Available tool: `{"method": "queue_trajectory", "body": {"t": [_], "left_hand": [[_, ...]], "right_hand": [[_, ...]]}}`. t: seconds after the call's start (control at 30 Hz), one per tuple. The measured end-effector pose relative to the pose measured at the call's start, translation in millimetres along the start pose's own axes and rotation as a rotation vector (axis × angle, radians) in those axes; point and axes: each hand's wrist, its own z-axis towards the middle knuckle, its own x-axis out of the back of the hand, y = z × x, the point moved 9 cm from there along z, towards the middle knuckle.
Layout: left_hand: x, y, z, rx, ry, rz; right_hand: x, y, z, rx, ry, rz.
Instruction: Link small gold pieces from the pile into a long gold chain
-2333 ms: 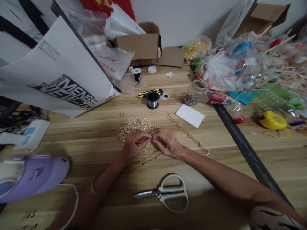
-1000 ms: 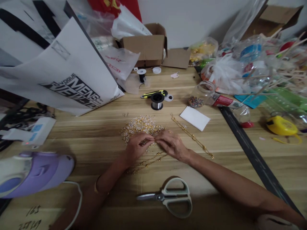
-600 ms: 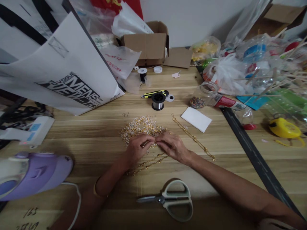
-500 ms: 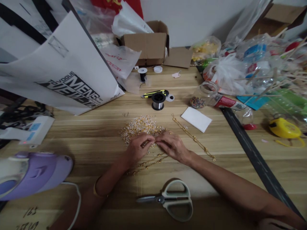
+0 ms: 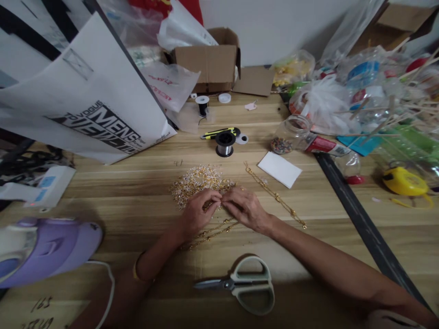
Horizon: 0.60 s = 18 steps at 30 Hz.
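- Two strands of gold chain on the wooden table, just below both hands, running partly under the right; one chain doubled or two, impossible to tell.
- One left hand and one right hand, fingertips meeting at the lower right edge of the bead pile; each pinched closed, thumb to forefinger, any piece between too small to make out.
- One pile of gold and clear beads, too many to count, spread behind and beside the left hand.
- One more gold chain, laid slantwise in two strands, right of the right hand.
- One pair of scissors, nearer the body, blades pointing left.
- Two spools: one wire spool beyond the pile, one black thread spool farther back.
- One yellow-and-black cutter, just behind the wire spool.
- One folded white sheet, near the second chain.
- One clear jar, tipped over, multicoloured beads inside.
- One yellow tape measure, far right.
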Motion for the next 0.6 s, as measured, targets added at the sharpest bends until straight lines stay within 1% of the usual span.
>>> {"method": "queue_trajectory", "body": {"t": [0.17,0.37,0.6], "left_hand": [[3.3,-3.0,1.3,0.033,0.012,-0.049],[11.7,-12.6,2.7,0.154,0.074,-0.199],[12.7,-12.9,2.8,0.176,0.084,-0.254]], "right_hand": [[1.6,-0.6,0.3,-0.01,0.014,-0.03],[3.9,-0.4,0.6,-0.032,0.035,-0.069],[3.3,2.7,-1.1,-0.052,0.052,-0.09]]}}
